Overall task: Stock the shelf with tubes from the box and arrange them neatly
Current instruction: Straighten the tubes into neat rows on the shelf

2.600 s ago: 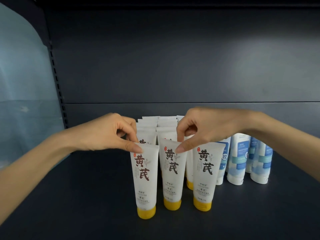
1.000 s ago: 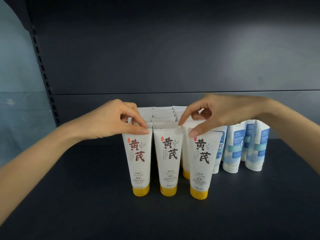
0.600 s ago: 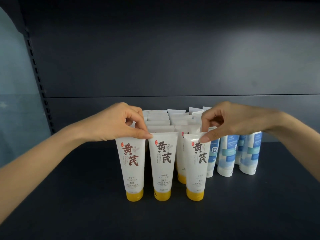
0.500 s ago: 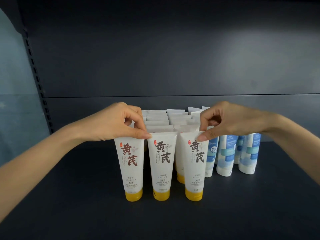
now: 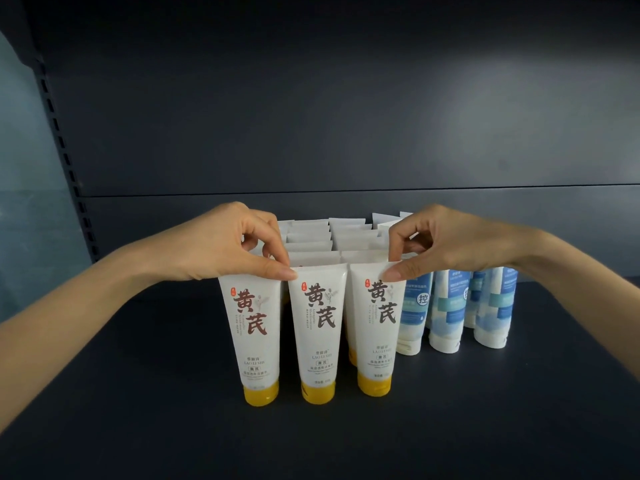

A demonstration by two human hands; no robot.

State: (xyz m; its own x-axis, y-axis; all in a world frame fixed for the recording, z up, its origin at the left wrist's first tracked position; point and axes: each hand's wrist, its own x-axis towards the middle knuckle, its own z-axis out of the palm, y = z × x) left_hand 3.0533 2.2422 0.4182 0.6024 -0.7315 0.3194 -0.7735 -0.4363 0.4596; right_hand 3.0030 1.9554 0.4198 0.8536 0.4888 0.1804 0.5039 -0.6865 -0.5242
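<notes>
The left hand [image 5: 221, 244] pinches the flat top seam of the left front tube [image 5: 254, 327] and the right hand [image 5: 446, 244] pinches that of the right front tube [image 5: 377, 327]. Between them stands the middle tube [image 5: 318, 327]. All three are white with brown characters, upright on yellow caps on the dark shelf [image 5: 485, 410], with more rows behind. Blue-and-white tubes [image 5: 446, 306] stand just to the right.

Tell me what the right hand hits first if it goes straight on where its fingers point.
Its fingers point left, so the right hand would likely push the front right tube it pinches into the middle front tube; depth is unclear.
</notes>
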